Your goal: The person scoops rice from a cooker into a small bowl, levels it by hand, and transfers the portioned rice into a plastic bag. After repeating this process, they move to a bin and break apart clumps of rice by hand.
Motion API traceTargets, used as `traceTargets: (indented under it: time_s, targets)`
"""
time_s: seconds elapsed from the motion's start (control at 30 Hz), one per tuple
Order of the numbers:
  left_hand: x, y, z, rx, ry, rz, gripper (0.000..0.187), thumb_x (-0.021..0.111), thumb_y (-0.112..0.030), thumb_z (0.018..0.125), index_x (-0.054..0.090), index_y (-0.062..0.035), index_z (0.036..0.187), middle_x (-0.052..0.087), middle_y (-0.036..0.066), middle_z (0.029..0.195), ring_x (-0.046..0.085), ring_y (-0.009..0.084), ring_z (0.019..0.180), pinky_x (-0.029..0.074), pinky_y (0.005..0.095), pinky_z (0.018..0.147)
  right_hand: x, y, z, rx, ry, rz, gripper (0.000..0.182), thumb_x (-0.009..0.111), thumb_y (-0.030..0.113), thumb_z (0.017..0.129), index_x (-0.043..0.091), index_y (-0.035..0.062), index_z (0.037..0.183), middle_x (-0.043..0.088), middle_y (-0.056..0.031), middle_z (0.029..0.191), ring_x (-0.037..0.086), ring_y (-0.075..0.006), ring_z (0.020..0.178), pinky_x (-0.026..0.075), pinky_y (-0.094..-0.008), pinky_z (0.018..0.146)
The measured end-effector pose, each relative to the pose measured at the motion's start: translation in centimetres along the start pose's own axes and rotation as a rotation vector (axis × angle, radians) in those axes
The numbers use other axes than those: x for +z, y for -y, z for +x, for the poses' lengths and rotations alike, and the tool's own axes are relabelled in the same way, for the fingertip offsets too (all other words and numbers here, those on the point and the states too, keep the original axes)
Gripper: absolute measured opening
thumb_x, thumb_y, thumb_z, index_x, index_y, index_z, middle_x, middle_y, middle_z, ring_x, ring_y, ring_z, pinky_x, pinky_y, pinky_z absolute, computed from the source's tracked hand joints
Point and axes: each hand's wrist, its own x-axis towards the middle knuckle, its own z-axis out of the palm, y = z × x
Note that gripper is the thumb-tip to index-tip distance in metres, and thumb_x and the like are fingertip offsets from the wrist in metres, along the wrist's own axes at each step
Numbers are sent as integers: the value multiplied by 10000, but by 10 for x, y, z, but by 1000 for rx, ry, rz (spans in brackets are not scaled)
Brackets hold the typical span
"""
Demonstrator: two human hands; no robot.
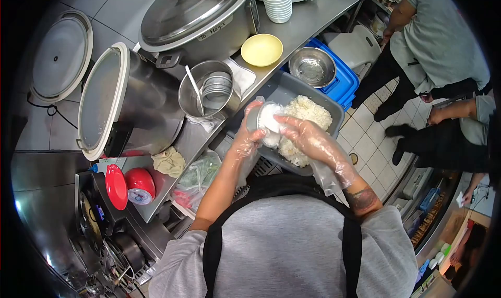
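Note:
My left hand (248, 128), in a clear plastic glove, grips a small grey cup (252, 118) tilted over the tub. White rice (270, 118) fills the cup's mouth. Against that rice my right hand (308, 136), also gloved, presses with curled fingers; its palm side is hidden. Both hands are above a grey tub (338, 110), where a heap of loose cooked rice (310, 112) lies.
Left of the tub stands a steel pot (185, 97) with stacked metal cups and a white-handled utensil. A yellow bowl (262, 50), stacked white bowls (276, 5) and large cookers (209, 34) line the counter. A steel basin (313, 67) sits on a blue lid. Co-workers (443, 42) stand at right.

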Motion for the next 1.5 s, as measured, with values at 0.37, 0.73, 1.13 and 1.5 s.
traceTargets:
  time_s: [0.37, 0.73, 1.13, 1.5]
  targets:
    - [-8, 17, -4, 18, -142, -288, 935, 835, -280, 629, 331, -133, 1403, 475, 120, 1313, 499, 290, 1220, 461, 448, 1025, 34, 20, -11, 69, -70, -199, 419, 572, 303, 935, 524, 221, 1343, 668, -225, 939, 641, -420, 877, 512, -468, 780]
    - [-7, 0, -2, 46, -100, -231, 975, 824, -278, 605, 319, -120, 1424, 456, 118, 1350, 485, 289, 1240, 459, 437, 1026, 25, 0, -6, 50, -128, 87, 446, 499, 223, 981, 449, 80, 1400, 542, -221, 1323, 514, -305, 1254, 391, -369, 1039]
    - [-26, 21, 12, 49, -107, -270, 907, 765, -280, 655, 331, -83, 1426, 469, 136, 1344, 482, 299, 1246, 440, 441, 1044, 39, -33, 5, -101, -190, 472, 470, 538, 234, 978, 461, -35, 1356, 575, -184, 1279, 507, -183, 1194, 391, -313, 1015]
    - [-6, 0, 34, -335, -167, -614, 711, 600, -455, 808, 439, -29, 1354, 509, 222, 1329, 498, 397, 1229, 380, 604, 1033, -29, -39, 4, -332, -136, -204, 501, 645, 311, 863, 529, 209, 1339, 681, -170, 944, 658, -359, 838, 526, -419, 752]
